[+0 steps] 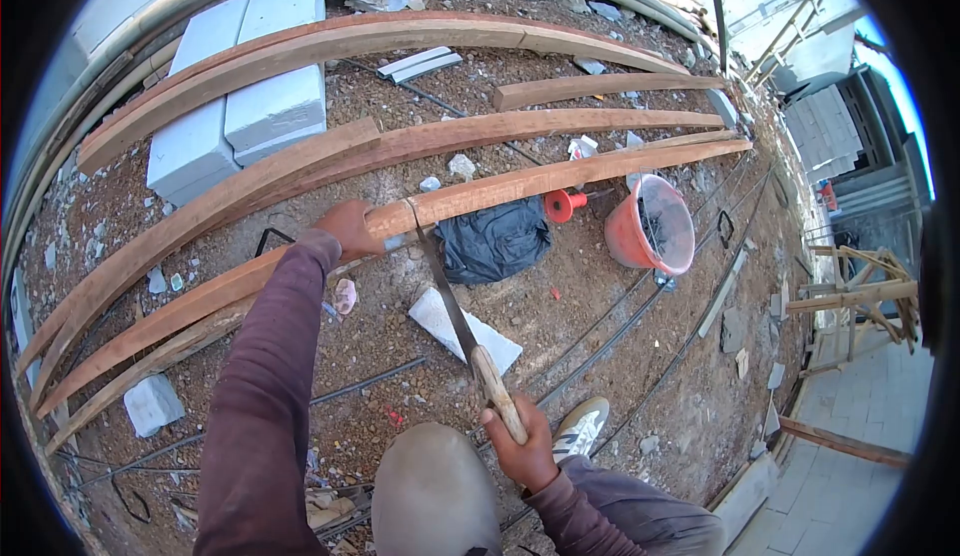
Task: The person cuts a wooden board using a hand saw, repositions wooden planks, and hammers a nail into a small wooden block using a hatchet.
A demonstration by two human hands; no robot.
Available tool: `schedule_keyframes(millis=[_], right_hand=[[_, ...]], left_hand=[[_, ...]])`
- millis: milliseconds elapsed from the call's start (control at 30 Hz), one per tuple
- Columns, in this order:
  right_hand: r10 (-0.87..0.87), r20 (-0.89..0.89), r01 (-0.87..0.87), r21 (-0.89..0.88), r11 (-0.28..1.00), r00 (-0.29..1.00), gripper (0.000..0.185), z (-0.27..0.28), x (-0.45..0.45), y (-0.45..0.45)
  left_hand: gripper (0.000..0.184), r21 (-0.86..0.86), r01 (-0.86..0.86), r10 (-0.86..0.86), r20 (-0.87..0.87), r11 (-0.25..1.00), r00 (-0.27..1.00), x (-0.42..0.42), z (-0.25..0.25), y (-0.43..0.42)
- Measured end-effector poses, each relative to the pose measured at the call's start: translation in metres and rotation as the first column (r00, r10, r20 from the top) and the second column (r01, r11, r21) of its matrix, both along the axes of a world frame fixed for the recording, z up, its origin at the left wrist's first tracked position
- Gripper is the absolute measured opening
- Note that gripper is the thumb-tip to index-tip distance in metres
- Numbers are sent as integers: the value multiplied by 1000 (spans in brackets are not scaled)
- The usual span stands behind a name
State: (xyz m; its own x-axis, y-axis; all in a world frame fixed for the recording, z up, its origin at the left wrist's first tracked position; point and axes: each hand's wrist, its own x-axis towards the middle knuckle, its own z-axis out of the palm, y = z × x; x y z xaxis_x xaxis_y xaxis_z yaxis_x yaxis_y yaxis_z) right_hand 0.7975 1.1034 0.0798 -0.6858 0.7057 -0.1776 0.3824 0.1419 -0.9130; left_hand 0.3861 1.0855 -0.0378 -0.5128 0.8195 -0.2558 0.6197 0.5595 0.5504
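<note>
My right hand [522, 444] is wrapped around the wooden handle of a handsaw [450, 301]. Its narrow dark blade slants up and left, with the far end against a long reddish wooden beam [530, 184]. A dark line crosses the beam there. To the left of that spot, my left hand [348, 229] grips the same beam, its fingers partly hidden by the wrist and sleeve. Beneath the beam, just right of the blade, lies a black plastic bag [492, 241]. A white block piece [465, 328] rests on the ground under the saw.
More long timbers [400, 144] lie roughly parallel beyond the beam, some across white blocks [275, 106]. A red bucket [650, 224] and a red spool-like object [565, 205] stand to the right. Steel bars [640, 311] and rubble cover the dirt by my shoe [582, 426].
</note>
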Motion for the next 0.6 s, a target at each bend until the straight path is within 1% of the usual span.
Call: schedule_keyframes(millis=[33,100,133,167,200,233,267,300,400,433,533,567,600], right_hand=[[7,14,-7,5,1000,1000,24,2,0,1],[65,97,-63,-26,998,993,23,-4,-18,16],[102,131,-97,-41,994,986,23,-9,-36,27],[84,54,-83,-18,996,995,25,-19,-56,34],[85,32,-85,-3,996,996,26,-22,-62,38],[83,13,-83,9,996,996,26,-24,-66,39],[77,7,-77,17,997,997,27,-24,-64,38],[84,84,-85,-3,996,993,30,-16,-50,32],[38,-7,-38,22,999,999,30,15,-14,9],[41,31,-42,32,999,999,31,17,-13,10],[54,90,-56,21,998,994,32,-3,-50,28],[63,9,-64,89,994,998,32,-23,-63,34],[69,8,-70,81,994,998,32,-24,-66,35]], left_hand=[[71,-21,2,-1,33,1000,999,0,2,-1],[75,-59,21,-15,97,998,995,0,9,1],[76,-21,-8,10,69,1000,998,3,8,0],[76,15,-35,34,41,999,999,8,4,-4],[77,53,-63,63,11,997,998,9,6,-6],[78,36,-61,60,32,997,998,6,9,-5],[78,16,-54,53,66,998,996,8,10,-4],[79,-3,-50,50,97,999,994,9,12,-4],[75,32,-53,53,2,998,999,8,3,-4],[75,19,-65,65,1,998,998,8,2,-5],[77,-37,-87,86,-21,996,996,17,4,-3],[78,-59,-112,110,-46,992,993,25,8,-3],[79,-81,-141,135,-77,987,988,25,11,-4]])
